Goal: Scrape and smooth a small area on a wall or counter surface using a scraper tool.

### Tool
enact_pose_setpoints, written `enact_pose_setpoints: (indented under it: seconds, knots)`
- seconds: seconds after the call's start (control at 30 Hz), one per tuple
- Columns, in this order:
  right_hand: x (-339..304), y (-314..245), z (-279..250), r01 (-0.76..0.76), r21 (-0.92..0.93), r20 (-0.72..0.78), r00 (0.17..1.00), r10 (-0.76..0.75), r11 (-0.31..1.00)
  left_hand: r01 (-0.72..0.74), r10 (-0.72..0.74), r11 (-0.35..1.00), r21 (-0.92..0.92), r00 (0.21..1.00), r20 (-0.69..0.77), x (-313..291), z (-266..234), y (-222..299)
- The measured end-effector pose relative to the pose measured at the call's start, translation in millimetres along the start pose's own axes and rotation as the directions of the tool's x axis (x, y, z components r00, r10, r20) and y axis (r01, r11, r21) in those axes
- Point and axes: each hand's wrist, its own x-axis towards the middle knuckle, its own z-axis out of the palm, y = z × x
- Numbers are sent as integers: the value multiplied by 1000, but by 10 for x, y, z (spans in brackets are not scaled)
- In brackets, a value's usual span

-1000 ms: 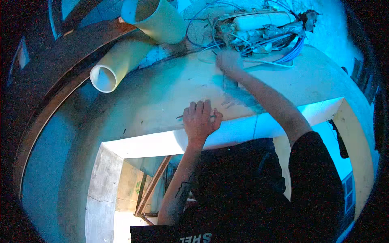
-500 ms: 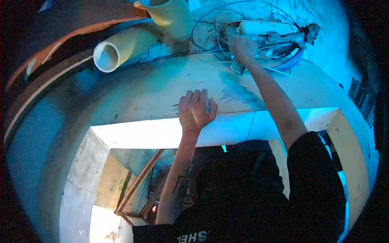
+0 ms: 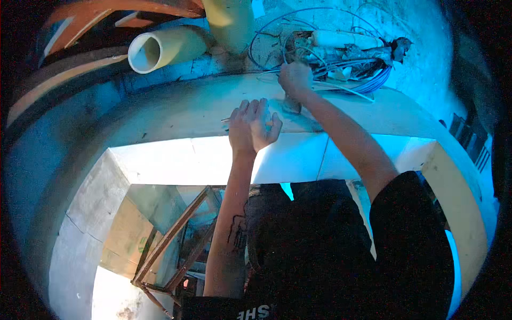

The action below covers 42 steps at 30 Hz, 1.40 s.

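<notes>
My left hand is closed over the pale ledge, its knuckles facing away from me. A thin rod-like metal piece sticks out to the left of its fingers; the rest of it is hidden in the palm. To the right and a bit farther off, my right hand is a fist beside the bundle of cables. Below that fist shows a dark, blocky-ended tool, which the fist grips; its exact kind is unclear in the dim blue light.
Blue and grey cable loops lie with a white tube against the far wall. A wide yellowish pipe juts out at the far left, next to an upright pipe. Below the ledge is an opening with a wooden frame.
My right hand has moved left and nearer, away from the cables, with the blocky-ended tool moving along. My left hand stays closed in nearly the same place. The view has shifted slightly.
</notes>
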Motion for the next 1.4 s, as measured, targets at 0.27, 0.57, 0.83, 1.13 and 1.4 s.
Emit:
enact_pose_setpoints:
  seconds: [0.27, 0.57, 0.83, 1.13, 1.4]
  knots:
    - [288, 390, -251, -209, 96, -168, 960, 223, 973, 16, -16, 1000, -19, 1000, 1, 15, 11, 44]
    - [60, 483, -267, -249, 39, -21, 968, 250, 968, 32, -32, 999, -12, 999, -31, -17, 61, 21]
    - [-65, 320, -73, -97, -15, -8, 995, 96, 995, 114, -116, 991, 71, 993, 32, -29, 64, -6]
    - [-142, 114, -24, -310, 42, 139, 943, 302, 950, 100, -131, 985, 144, 966, 224, 54, 34, 88]
    - [35, 477, -302, -442, 175, 48, 896, 441, 880, 69, -96, 987, 147, 978, 186, 49, 83, 85]
